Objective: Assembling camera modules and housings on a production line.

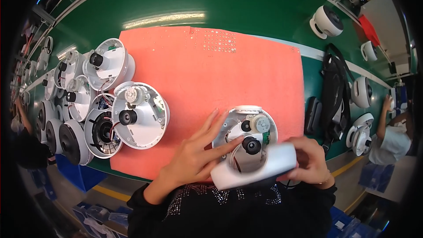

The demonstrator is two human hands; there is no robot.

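On the salmon-pink foam mat's (211, 79) near edge, the right hand (312, 161) gripped a curved white plastic cover (260, 170) beside the round white plastic housing (236, 126), the left hand (190, 156) spread loosely against it, where keeping the thin wires (236, 163) unpinched seemed wise.

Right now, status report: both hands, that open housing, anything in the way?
Left hand spread, partly over open white lens housing. Right hand grips white curved shell. Shell hides housing's near edge.
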